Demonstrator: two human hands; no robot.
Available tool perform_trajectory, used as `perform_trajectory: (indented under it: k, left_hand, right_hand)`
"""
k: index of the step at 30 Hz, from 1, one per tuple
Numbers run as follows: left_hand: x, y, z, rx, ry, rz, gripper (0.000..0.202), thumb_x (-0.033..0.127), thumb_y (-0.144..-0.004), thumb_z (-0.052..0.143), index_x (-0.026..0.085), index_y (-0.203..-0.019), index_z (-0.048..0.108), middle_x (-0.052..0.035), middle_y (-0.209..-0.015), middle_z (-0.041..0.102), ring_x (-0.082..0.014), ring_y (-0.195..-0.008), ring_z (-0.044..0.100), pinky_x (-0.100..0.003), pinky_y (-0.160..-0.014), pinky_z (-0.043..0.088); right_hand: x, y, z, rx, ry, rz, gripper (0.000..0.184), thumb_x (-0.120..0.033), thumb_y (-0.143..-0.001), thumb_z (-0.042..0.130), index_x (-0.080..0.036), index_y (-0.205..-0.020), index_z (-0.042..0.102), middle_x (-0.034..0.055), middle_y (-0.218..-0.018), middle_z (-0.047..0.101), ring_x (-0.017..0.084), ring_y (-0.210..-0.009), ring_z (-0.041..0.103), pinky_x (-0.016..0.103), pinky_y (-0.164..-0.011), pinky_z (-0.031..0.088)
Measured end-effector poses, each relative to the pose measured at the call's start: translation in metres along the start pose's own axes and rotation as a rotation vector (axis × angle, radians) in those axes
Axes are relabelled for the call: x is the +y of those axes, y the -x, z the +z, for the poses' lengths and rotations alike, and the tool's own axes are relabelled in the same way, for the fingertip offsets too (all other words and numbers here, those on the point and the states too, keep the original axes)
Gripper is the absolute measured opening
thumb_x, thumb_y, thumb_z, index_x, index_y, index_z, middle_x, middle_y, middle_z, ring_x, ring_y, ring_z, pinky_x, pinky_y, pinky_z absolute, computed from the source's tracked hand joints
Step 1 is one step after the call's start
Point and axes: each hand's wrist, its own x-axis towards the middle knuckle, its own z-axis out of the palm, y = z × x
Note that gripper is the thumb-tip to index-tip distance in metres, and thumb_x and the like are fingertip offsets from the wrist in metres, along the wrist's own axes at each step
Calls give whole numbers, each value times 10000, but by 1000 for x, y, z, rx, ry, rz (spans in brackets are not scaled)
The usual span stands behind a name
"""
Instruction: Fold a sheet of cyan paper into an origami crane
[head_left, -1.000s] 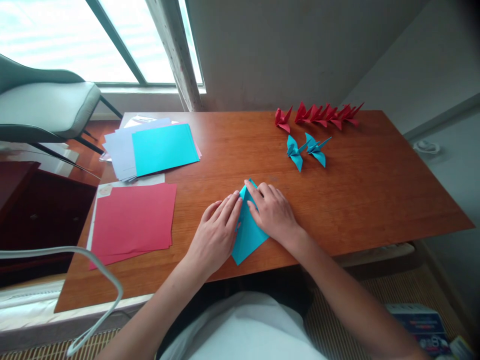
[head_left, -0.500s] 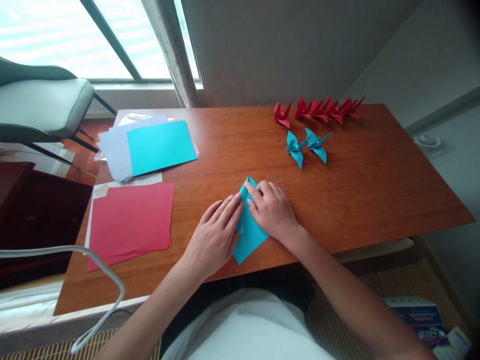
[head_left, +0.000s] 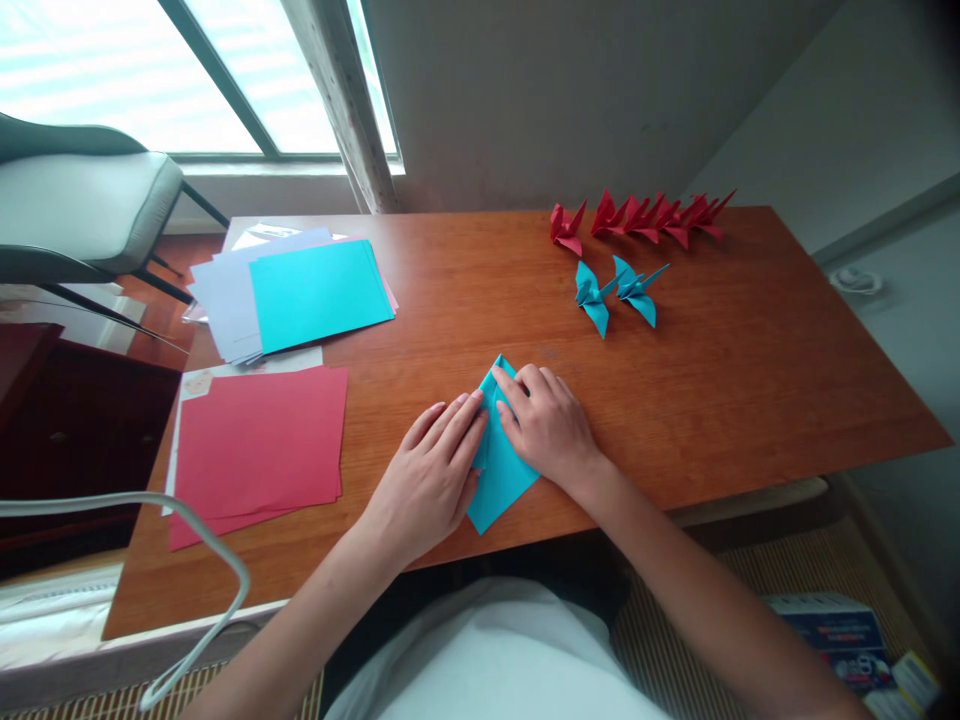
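A partly folded sheet of blue paper (head_left: 504,478) lies on the table near its front edge, with one corner pointing away from me. My left hand (head_left: 431,470) rests flat over its left edge, fingers stretched out and hiding that side. From the right, my right hand (head_left: 546,420) grips the paper, its index finger pressing close to the far tip and its thumb on the fold. The other fingers of this hand are curled. Beyond my hands stand two blue paper cranes (head_left: 634,292) and a row of several red paper cranes (head_left: 660,217).
Red paper sheets (head_left: 259,440) are stacked on the table's left side. Behind them lie blue sheets (head_left: 322,295) over white and lilac paper (head_left: 223,300). A white cable (head_left: 225,560) curves past the left front corner. A chair (head_left: 82,205) stands by the window.
Both hands keep nearly the same place on the blue paper. The view has shifted slightly; no fold has visibly changed.
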Motion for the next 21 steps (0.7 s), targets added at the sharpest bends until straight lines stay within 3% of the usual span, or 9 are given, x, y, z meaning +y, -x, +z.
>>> perform_trajectory:
  k: [21]
  left_hand:
    - [-1,-3,-5,-33,-40,6,535,306,-1018,388,77,-1493,478,-138,-1615,382,-311,-1491,373,-482,-1224,284]
  right_hand:
    - [-1,-1,1,-3,8,4,455,-289,-1028,434,-124,-1440,533,133,-1067,626,272,-969,539,401,-858,449]
